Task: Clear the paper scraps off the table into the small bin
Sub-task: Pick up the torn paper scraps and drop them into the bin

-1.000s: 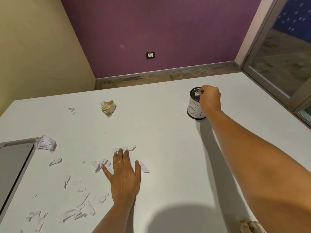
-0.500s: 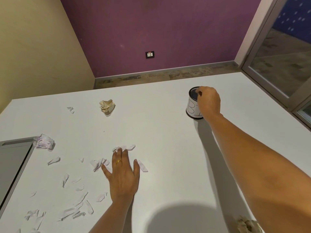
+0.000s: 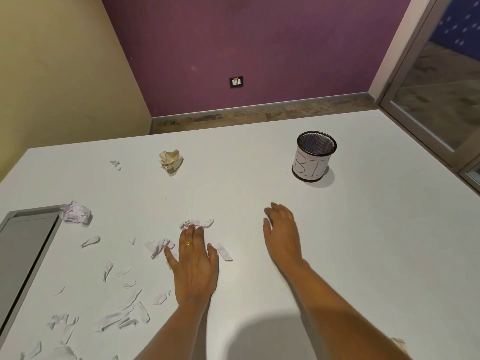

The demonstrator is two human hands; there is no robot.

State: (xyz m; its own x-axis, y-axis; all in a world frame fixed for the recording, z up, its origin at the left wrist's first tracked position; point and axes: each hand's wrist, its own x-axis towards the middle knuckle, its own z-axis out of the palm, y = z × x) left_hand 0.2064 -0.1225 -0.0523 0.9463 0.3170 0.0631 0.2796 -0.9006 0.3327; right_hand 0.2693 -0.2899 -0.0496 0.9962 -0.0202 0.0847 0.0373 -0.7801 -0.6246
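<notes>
- left hand (image 3: pixel 194 266) lies flat, fingers spread, on the table (image 3: pixel 363 242) at centre frame
- right hand (image 3: pixel 281 235) beside it, fingers relaxed, empty
- paper scraps (image 3: pixel 114 319) litter lower left; small bin (image 3: pixel 309 167) upper right

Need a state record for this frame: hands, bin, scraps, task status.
left hand: flat on table, fingers straight, among paper scraps
right hand: open, empty, blurred, apart from bin
bin: upright, far right, contents unclear
beige ball: far centre, apart from hands
white ball: at grey panel corner
status: scraps remain on table
</notes>
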